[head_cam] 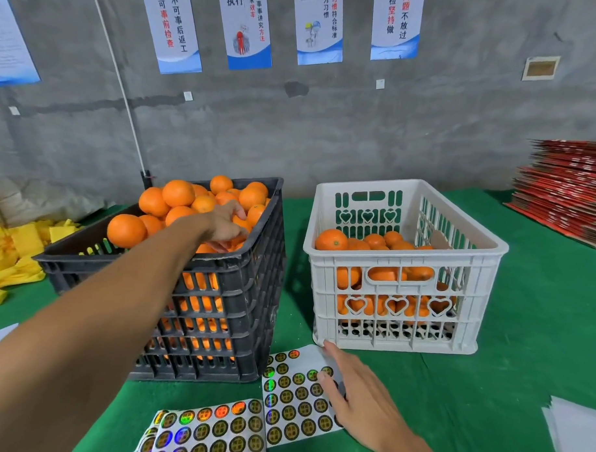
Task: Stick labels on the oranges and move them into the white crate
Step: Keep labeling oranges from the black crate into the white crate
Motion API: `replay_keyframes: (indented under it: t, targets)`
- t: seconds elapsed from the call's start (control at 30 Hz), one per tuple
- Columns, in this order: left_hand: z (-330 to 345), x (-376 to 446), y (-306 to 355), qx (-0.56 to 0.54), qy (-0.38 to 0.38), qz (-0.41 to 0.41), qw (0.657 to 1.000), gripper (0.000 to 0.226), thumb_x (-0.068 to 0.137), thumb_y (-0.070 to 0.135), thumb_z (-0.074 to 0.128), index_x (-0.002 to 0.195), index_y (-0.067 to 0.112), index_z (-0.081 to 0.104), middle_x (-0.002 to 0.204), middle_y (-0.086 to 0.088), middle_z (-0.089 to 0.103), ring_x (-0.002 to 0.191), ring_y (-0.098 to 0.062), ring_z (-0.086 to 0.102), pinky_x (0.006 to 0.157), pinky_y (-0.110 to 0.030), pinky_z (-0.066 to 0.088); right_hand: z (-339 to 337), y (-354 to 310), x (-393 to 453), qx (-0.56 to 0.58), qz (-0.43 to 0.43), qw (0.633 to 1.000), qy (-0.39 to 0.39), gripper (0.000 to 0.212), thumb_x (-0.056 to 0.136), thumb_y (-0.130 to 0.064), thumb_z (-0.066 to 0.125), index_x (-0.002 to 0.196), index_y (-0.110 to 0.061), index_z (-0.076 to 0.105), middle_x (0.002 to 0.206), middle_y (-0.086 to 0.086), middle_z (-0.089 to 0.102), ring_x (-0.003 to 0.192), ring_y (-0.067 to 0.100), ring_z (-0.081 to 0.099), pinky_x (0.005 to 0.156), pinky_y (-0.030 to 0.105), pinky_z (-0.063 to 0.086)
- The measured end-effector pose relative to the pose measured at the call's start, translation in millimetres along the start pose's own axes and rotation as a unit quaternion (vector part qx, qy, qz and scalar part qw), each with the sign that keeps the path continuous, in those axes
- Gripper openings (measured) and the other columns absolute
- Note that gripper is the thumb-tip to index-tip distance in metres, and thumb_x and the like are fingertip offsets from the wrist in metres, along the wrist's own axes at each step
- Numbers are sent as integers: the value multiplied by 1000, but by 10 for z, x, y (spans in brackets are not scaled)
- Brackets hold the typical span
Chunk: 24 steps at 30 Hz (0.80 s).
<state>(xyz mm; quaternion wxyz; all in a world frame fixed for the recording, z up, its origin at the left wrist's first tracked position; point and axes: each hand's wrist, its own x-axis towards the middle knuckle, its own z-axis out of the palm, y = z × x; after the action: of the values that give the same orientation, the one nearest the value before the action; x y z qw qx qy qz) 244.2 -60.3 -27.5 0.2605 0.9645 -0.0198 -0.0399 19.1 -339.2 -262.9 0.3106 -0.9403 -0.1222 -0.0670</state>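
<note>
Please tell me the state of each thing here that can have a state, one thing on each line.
black crate: heaped with oranges above its rim
white crate: partly filled with oranges
label sheets: flat on the green table, many labels unpeeled
left hand: reaching among the black crate's oranges, grip unclear
right hand: fingers straight, resting on a label sheet
</note>
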Motion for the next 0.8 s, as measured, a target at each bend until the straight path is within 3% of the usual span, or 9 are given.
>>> replay_keyframes:
  t: [0.07, 0.17, 0.2, 0.27, 0.37, 0.53, 0.63, 0.73, 0.8]
  targets:
    - [10, 32, -7, 66, 27, -12, 997, 68, 96, 25, 71, 149, 34, 30, 133, -19, 35, 80, -31, 63, 51, -32, 59, -1, 0, -6, 3, 7, 1000, -4, 69, 100, -72, 22, 161, -44, 7, 154, -20, 41, 121, -5, 53, 118, 26, 31]
    - [14, 48, -16, 119, 30, -73, 990, 70, 95, 41, 72, 147, 11, 37, 165, -26, 8, 101, -42, 66, 79, -50, 64, -22, -19, -5, 2, 6, 1000, -2, 68, 101, -69, 23, 162, -42, 7, 155, -20, 40, 125, -6, 50, 117, 22, 25]
    - [14, 24, 3, 129, 28, -81, 988, 65, 96, 42, 72, 141, 6, 42, 166, -28, 8, 102, -43, 69, 83, -50, 63, -32, -34, -6, -1, 5, 1000, -1, 68, 102, -68, 24, 162, -41, 6, 156, -20, 39, 127, -7, 48, 117, 22, 24]
    - [-9, -50, 82, 151, 62, -70, 984, 60, 95, 40, 73, 135, 4, 46, 154, -26, 37, 89, -37, 70, 77, -45, 60, -52, -49, -21, -1, 3, 1000, 0, 67, 103, -66, 25, 162, -41, 7, 157, -19, 39, 130, -10, 41, 117, 21, 22]
    - [-77, -247, 264, 139, 200, 38, 969, 62, 88, 40, 76, 133, 8, 47, 118, -17, 63, 92, -32, 59, 70, -40, 44, -78, -58, -39, 1, -11, 1000, 5, 68, 103, -66, 24, 162, -38, 8, 159, -22, 33, 133, -16, 26, 117, 18, 18]
    - [64, -885, 627, -99, 352, 243, 898, 59, 76, 53, 75, 127, 38, 52, 115, 9, 65, 97, -13, 59, 78, -31, 46, -89, -44, -34, 21, -17, 999, 26, 62, 103, -67, 24, 160, -43, 15, 153, -33, 23, 138, -16, 21, 118, 16, 17]
    - [423, -1308, 663, -170, 348, 345, 855, 59, 79, 48, 81, 129, 41, 51, 119, 16, 60, 91, -1, 58, 75, -15, 43, -107, -38, -28, 51, -11, 998, 36, 63, 102, -68, 26, 159, -40, 21, 152, -34, 30, 141, -11, 28, 121, 24, 26]
    - [890, -1630, 510, -164, 314, 448, 821, 64, 87, 42, 80, 142, 33, 48, 140, 11, 52, 121, -15, 58, 84, -18, 50, -114, -26, -47, 46, -13, 998, 51, 60, 105, -59, 31, 158, -31, 32, 153, -23, 40, 141, -4, 35, 120, 26, 30]
    - [1270, -1771, 367, -188, 259, 452, 833, 67, 86, 40, 80, 144, 33, 46, 145, 11, 48, 130, -20, 55, 90, -22, 53, -128, -1, -51, 44, -18, 997, 57, 48, 109, -43, 38, 153, -26, 43, 153, -12, 47, 138, 2, 43, 117, 25, 34]
